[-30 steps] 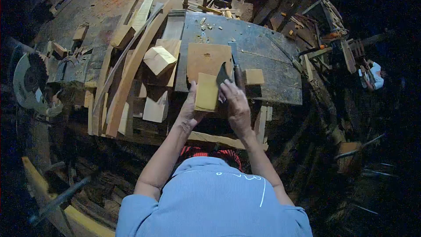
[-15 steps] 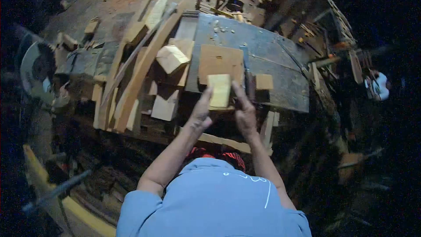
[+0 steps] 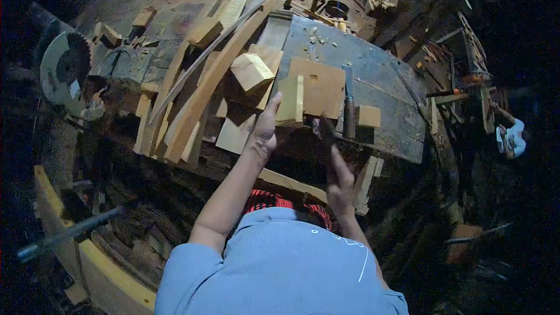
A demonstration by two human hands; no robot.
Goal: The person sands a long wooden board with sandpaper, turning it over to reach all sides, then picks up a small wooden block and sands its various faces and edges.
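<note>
My left hand (image 3: 265, 127) is closed on a pale wooden block (image 3: 290, 100), its thumb up along the block's left side. Held near the bench front, the block overlaps a brown square board (image 3: 322, 86) in this view. My right hand (image 3: 340, 179) is apart from the block, lower and to its right, with fingers stretched forward. A dark narrow shape (image 3: 328, 131) extends beyond its fingertips; I cannot tell whether it is shadowed fingers or a tool. Right of the board lies a chisel (image 3: 349, 118), handle toward me, beside a small wood block (image 3: 369, 116).
A light-topped block (image 3: 252, 72) sits left of the board. Long wood strips (image 3: 213, 84) lean at the left, and a large circular saw blade (image 3: 63, 73) stands beyond them. Wood chips dot the dark bench top (image 3: 385, 84). Another person (image 3: 511, 138) is at the far right.
The wooden block has turned, now showing a narrow lit edge. My right hand has come off it and drawn back toward me. The whole view has shifted slightly.
</note>
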